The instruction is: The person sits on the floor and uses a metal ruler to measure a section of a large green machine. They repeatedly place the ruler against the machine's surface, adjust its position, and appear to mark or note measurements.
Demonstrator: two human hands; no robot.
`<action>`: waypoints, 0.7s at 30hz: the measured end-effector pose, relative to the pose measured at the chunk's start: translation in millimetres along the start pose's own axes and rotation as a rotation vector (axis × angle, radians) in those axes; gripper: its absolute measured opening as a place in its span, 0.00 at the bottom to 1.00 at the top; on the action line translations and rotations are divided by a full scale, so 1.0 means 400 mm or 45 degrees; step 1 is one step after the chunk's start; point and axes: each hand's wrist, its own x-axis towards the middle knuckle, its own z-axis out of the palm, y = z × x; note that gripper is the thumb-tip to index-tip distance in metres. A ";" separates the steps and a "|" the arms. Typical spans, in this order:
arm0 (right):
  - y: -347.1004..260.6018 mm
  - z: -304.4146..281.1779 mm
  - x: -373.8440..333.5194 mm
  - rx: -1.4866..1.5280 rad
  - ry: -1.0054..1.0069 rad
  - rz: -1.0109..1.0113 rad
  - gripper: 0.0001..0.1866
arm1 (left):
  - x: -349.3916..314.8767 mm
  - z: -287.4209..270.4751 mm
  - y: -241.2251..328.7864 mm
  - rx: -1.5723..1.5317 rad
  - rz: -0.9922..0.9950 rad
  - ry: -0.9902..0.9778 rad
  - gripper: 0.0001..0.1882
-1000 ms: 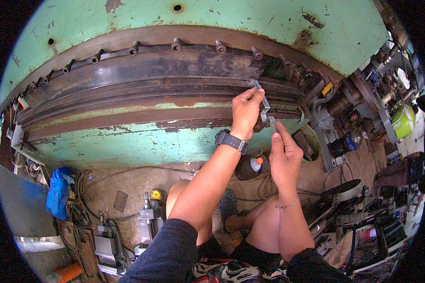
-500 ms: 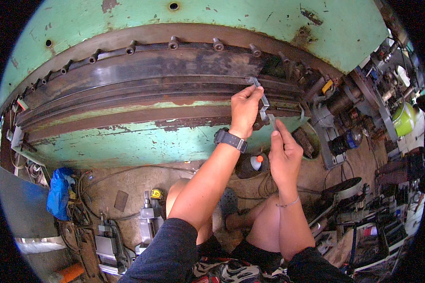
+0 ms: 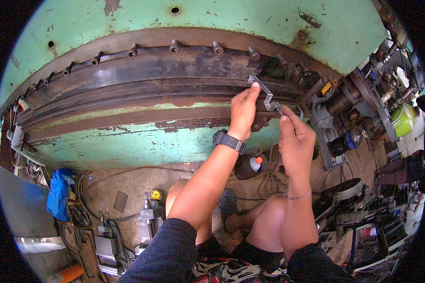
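A thin, shiny bent metal strip with several angled folds is between my hands, in front of the dark tooling of a large green machine. My left hand is closed, its thumb and fingers pinching the strip near its upper left end. On the other side, my right hand is closed on the lower right end. Whether that end is joined to the rest or is a separate piece, I cannot tell. Behind the strip runs a long grooved metal bar of the machine.
A row of bolts lines the dark upper beam, below a green panel. On the floor lie cables, a yellow tape measure, a blue bag and a bottle with an orange cap. Machine parts and clutter stand at the right.
My right hand has moved right and slightly up with its end of the strip. The strip now slants more to the right, and my left hand has shifted only slightly.
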 end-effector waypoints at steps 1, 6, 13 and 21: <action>0.001 -0.002 0.004 -0.009 -0.004 -0.011 0.19 | -0.002 -0.002 -0.002 0.019 -0.042 0.021 0.18; 0.006 -0.009 0.022 -0.017 -0.062 -0.032 0.21 | 0.007 -0.033 -0.044 0.048 -0.021 -0.030 0.15; -0.006 -0.019 0.036 -0.082 -0.101 -0.016 0.22 | 0.001 -0.044 -0.059 0.110 -0.006 -0.055 0.13; -0.010 -0.018 0.038 -0.081 -0.138 0.021 0.21 | -0.009 -0.038 -0.053 0.133 0.021 -0.048 0.13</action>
